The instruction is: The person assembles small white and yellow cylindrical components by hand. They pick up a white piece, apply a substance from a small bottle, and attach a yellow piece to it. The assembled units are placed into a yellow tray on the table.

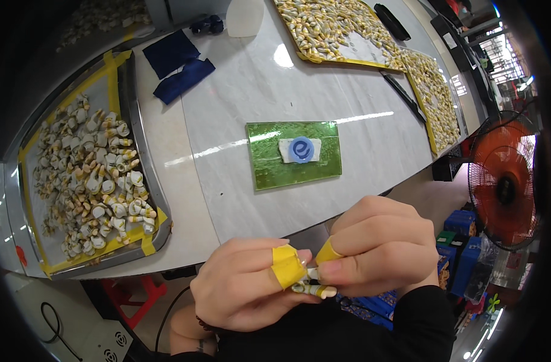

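- small white-and-yellow figurine [313,290] sits between the left hand [245,283] and right hand [381,244], just off the near edge of the bench [221,163], long axis roughly left to right.
- left hand, fingers curled, grips its left end.
- right hand pinches its upper side, knuckles up.

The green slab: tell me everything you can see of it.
The green slab is rectangular and glossy, perhaps glass or resin, with a thin front edge. It lies flat on the pale marbled tabletop. A white patch sits on it, topped by a round blue piece with a darker curl. Neither the left hand nor the right hand touches it.
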The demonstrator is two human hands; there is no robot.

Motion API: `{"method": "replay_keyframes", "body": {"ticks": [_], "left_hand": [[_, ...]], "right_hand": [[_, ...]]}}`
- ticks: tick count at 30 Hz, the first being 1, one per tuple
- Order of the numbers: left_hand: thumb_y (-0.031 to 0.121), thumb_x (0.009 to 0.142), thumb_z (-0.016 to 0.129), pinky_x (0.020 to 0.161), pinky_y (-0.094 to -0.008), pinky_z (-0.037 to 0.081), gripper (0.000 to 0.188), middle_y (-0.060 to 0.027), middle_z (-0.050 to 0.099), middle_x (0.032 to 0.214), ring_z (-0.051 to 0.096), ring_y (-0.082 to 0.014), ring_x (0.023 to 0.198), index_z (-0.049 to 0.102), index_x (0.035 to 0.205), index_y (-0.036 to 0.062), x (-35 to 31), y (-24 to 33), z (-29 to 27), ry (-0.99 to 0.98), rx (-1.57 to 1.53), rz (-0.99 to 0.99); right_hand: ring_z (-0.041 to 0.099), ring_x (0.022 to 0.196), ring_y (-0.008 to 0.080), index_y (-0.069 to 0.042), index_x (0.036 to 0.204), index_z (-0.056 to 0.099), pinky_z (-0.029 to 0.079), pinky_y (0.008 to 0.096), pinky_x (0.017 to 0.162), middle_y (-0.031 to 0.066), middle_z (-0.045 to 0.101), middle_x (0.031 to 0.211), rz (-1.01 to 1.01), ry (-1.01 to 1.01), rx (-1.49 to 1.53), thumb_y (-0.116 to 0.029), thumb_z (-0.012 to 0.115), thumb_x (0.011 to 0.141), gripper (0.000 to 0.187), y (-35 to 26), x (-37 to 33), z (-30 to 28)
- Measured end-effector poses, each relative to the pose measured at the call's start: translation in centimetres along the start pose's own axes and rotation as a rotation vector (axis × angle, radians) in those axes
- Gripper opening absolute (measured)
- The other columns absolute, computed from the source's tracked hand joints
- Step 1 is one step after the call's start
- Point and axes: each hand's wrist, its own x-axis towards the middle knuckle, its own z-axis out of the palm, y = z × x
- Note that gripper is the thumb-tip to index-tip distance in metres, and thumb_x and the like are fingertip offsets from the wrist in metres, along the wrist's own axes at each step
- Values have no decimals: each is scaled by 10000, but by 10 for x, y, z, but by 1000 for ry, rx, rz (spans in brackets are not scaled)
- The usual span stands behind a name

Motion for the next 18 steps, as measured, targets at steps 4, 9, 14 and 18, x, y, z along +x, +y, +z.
{"method": "replay_keyframes", "body": {"ticks": [4, 9, 14, 18], "left_hand": [[51, 642, 810, 685, -299, 521, 346, -128, 678, 898, 647, -243, 760, 622, 928, -1, -2, -5, 0, 53, 100, 99], [40, 713, 761, 706, -269, 501, 303, -149, 677, 899, 648, -184, 786, 628, 967, -61, -5, -2, 0, 61, -380, -287], [61, 753, 744, 704, -261, 498, 249, -141, 672, 856, 639, -155, 763, 638, 926, -84, -7, -3, -5, -39, -657, -529], [37, 762, 731, 712, -260, 500, 214, -135, 666, 841, 642, -160, 765, 638, 913, -83, -10, -7, -7, -127, -704, -556]], "right_hand": [[589, 601, 204, 32, 808, 656, 479, 254, 525, 110, 621, 743, -14, -13, -37, 50, 711, 667, 152, 0, -4, 1], [541, 603, 165, -74, 789, 688, 428, 259, 519, 47, 611, 719, 181, -27, 15, -86, 780, 656, 163, -2, -1, -10], [476, 668, 150, -120, 762, 707, 345, 256, 550, 11, 533, 780, 261, -171, 96, -183, 830, 632, 189, 5, 2, -13], [479, 679, 159, -106, 753, 690, 356, 257, 557, 24, 500, 794, 354, -241, 134, -142, 818, 624, 185, 2, 4, -11]]}}
